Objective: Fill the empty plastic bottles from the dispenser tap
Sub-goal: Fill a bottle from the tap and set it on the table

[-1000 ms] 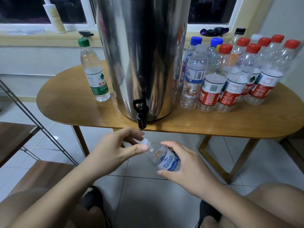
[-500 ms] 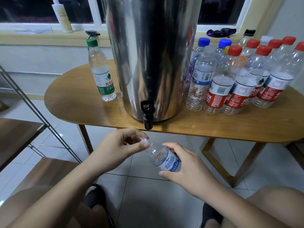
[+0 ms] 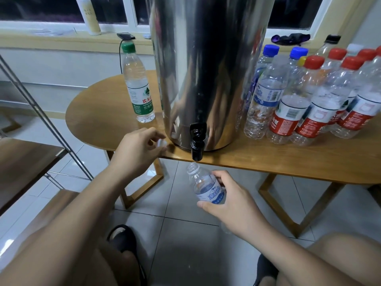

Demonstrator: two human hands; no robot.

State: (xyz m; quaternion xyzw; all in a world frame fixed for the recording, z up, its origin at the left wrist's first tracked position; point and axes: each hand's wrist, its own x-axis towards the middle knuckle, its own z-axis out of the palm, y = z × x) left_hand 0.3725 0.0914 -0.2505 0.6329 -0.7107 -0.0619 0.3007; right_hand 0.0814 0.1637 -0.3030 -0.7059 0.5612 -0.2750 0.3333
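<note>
A tall steel dispenser (image 3: 208,69) stands on the wooden table (image 3: 278,159), its black tap (image 3: 197,141) hanging over the front edge. My right hand (image 3: 227,200) grips a small clear bottle with a blue label (image 3: 206,187), uncapped, its open mouth just below the tap spout. My left hand (image 3: 136,151) pinches the white cap (image 3: 161,144) at the table's edge, left of the dispenser. A full green-capped bottle (image 3: 138,85) stands left of the dispenser. Several empty bottles with red and blue caps (image 3: 309,96) crowd the table to its right.
A metal-framed wooden shelf (image 3: 31,145) stands at the left. A windowsill (image 3: 61,38) behind the table carries a cream bottle (image 3: 89,16), a small dark device with a cable and a dark cloth. My knees and dark shoes show over the tiled floor.
My left hand took the cap off the bottle and carried it up to the table's edge. My right hand turned the bottle upright and brought its mouth under the tap.
</note>
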